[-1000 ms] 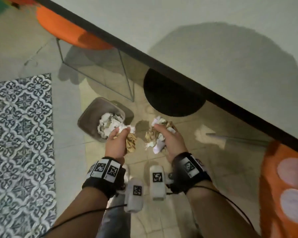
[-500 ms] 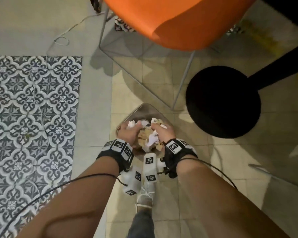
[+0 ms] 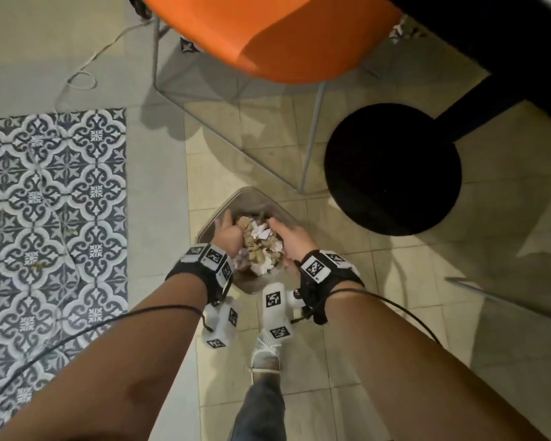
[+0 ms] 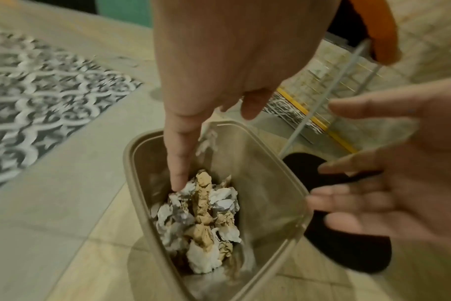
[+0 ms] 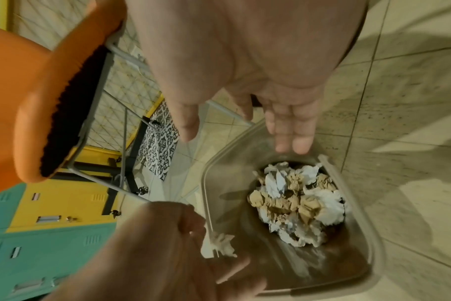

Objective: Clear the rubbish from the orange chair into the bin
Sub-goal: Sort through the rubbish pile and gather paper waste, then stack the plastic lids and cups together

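The grey bin [image 3: 245, 193] stands on the floor tiles just in front of my foot, holding crumpled white and brown paper [image 3: 259, 240]. My left hand [image 3: 228, 232] and right hand [image 3: 288, 235] hover over its mouth, both empty, palms facing each other. Seen from the left wrist, the index finger [image 4: 179, 163] points down into the bin [image 4: 131, 163] towards the paper [image 4: 204, 213]. A small white scrap [image 5: 216, 244] hangs blurred beside the left fingertips. The right hand [image 5: 258, 61] spreads straight fingers above the bin [image 5: 206, 183]. Behind the bin stands the orange chair [image 3: 268, 36].
The chair's thin metal legs [image 3: 312, 138] come down just behind the bin. A black round disc [image 3: 392, 168] lies on the floor to the right, under a dark table [image 3: 490, 43]. A patterned rug [image 3: 51, 202] and a loose cable [image 3: 77, 78] lie left.
Both hands carried fistfuls of crumpled paper down over the bin, then let go. The paper now lies in the bin and the fingers have spread.
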`<state>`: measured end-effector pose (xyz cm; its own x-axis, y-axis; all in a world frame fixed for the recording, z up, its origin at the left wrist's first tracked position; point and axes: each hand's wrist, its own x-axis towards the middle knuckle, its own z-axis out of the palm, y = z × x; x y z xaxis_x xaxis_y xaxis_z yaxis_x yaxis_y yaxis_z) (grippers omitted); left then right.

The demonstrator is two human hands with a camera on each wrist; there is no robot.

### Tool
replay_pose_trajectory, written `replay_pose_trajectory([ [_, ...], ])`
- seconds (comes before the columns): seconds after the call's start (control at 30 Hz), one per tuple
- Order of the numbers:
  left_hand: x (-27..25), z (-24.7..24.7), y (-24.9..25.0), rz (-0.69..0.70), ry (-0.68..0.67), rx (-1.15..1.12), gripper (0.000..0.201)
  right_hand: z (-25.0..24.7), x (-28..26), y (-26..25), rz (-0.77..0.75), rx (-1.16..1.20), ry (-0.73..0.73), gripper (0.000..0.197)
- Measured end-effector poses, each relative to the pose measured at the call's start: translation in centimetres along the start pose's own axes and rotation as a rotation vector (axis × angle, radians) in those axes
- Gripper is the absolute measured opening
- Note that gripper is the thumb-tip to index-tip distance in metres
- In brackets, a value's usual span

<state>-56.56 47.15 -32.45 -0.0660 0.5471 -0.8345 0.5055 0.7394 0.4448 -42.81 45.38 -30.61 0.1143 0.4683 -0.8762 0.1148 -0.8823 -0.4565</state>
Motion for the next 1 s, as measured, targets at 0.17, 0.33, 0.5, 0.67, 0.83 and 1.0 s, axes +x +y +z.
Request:
replay_pose_trajectory([
  [0.17, -3.2, 2.0, 2.9, 0.021, 0.058, 0.434, 0.072, -5.8, -4.0, 2.2, 0.014, 0.054, 0.0, 0.063],
  [0.33, -8.0, 7.2, 5.4, 0.195, 0.137, 0.56, 0.04, -11.8, -8.5, 5.6, -0.02, 0.258, -0.02, 0.043],
  [0.5, -16.1, 18.8, 7.8, 0.439, 0.022, 0.436, 0.025, -20.3, -14.0, 10.7, -0.055, 0.638, 0.152, 0.021],
  [0.67, -26.2, 34.1, 8.9, 0.56, -0.234, 0.406, 0.022, -31.9, -22.3, 19.0, -0.257, 0.681, 0.476, 0.009],
  [0.83, -34.5, 48.4, 6.8, 0.668, -0.349, 0.459, 0.016, -42.3, -32.1, 30.9, -0.346, 0.633, 0.715, 0.016],
  [1.0, -38.6, 59.4, 5.6, 0.848, -0.253, 0.796, 0.067, -49.0, -40.5, 42.8, -0.334, 0.56, 0.969, 0.017],
])
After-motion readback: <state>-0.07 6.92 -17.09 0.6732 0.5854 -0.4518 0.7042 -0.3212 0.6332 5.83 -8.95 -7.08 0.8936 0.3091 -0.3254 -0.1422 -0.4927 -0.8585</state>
